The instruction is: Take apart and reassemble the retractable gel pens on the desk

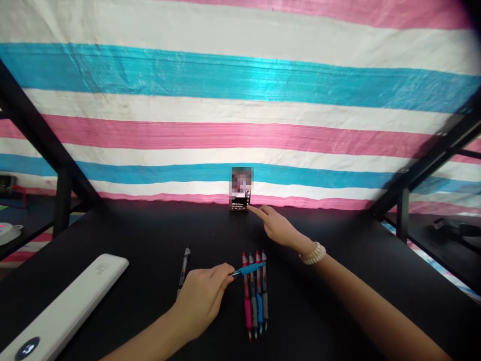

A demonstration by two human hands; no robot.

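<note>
A blue pen [248, 269] is pinched between the thumb and fingers of my left hand [203, 296], its far end reaching over a row of several pens. In that row a pink pen [247, 306] lies leftmost, beside grey and blue ones, all side by side on the table. Another pen [184, 268], with a clear and grey barrel, lies apart, partly behind my left hand. My right hand [280, 228], a beaded bracelet [313, 253] at its wrist, stretches its index finger to the lower right of an upright phone [239, 204]. Whether the fingertip touches the screen I cannot tell.
On the left of the black table [146, 235] lies a long white device [71, 306] with a small round display. Black frame bars [63, 193] rise at both sides. A striped pink, white and blue sheet [169, 135] hangs behind. Dark objects [456, 228] sit at far right.
</note>
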